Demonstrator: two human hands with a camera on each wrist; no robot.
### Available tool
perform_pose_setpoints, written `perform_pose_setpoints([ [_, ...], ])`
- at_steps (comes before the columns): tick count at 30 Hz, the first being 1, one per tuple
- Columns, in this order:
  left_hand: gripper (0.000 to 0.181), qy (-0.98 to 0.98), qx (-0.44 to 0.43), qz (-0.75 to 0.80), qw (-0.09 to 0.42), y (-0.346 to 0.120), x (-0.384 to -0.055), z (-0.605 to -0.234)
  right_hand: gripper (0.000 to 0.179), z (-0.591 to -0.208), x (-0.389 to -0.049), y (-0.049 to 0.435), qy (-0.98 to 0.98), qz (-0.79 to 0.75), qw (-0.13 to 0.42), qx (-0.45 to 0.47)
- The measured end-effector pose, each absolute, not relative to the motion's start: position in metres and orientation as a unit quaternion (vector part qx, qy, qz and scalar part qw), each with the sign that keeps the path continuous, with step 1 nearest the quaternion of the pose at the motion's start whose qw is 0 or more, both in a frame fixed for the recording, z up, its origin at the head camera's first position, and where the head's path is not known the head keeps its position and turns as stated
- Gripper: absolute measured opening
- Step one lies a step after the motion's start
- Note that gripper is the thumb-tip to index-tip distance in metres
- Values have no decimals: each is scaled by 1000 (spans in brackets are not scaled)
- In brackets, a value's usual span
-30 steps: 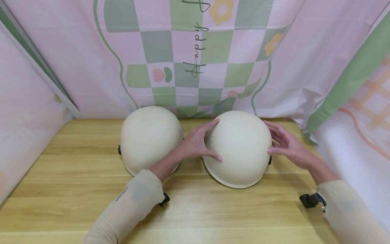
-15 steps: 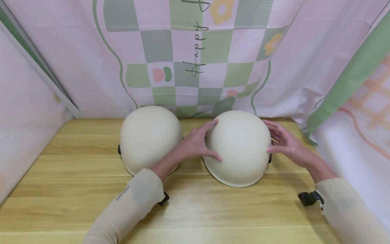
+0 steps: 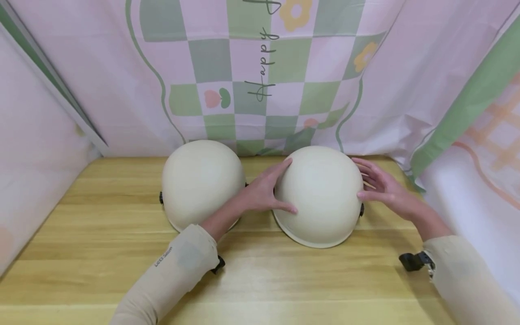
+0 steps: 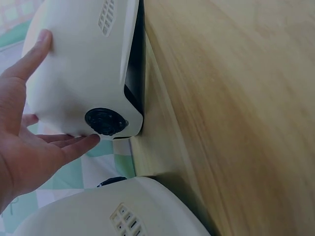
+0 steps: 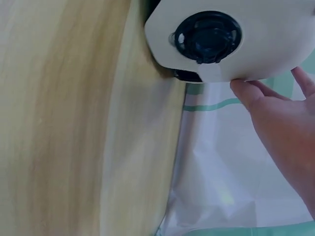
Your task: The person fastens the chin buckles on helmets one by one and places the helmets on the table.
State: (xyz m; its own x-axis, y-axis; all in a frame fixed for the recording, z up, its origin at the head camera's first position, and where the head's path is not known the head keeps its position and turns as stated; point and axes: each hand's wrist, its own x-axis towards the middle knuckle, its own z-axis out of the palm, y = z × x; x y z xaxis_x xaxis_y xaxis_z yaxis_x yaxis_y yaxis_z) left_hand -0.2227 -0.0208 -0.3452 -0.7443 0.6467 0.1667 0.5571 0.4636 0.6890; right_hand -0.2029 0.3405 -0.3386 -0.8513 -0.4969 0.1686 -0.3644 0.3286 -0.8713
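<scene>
Two spread hands, our left hand (image 3: pixel 260 192) and right hand (image 3: pixel 383 188), rest against the right helmet (image 3: pixel 318 196), dome up on the table (image 3: pixel 81 253), right of the left helmet (image 3: pixel 201 180); we should press evenly, clear of the black side knob (image 5: pixel 208 37).

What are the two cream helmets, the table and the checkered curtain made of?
Left helmet and right helmet: probably hard plastic, satin, with smooth curves and soft highlights. Table: wood or wood-look laminate, slightly shiny, with streaky grain. Checkered curtain: likely printed fabric, mostly matte, since it creases.
</scene>
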Motion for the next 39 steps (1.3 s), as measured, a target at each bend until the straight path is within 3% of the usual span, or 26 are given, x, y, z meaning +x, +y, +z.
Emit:
perform_pose_setpoints([
  [12, 85, 854, 344, 387, 56, -35, -219, -339, 64, -314, -196, 311, 816, -534, -65, -211],
  [21, 62, 852, 330, 406, 13, -50, -208, -320, 64, -294, -186, 262, 805, -509, -143, -268],
  [29, 54, 852, 330, 404, -49, -67, -201, -311, 61, -290, -177, 219, 799, -506, -136, -295],
  [39, 53, 859, 309, 394, -107, -96, -193, -301, 61, -296, -176, 177, 801, -533, -55, -268],
])
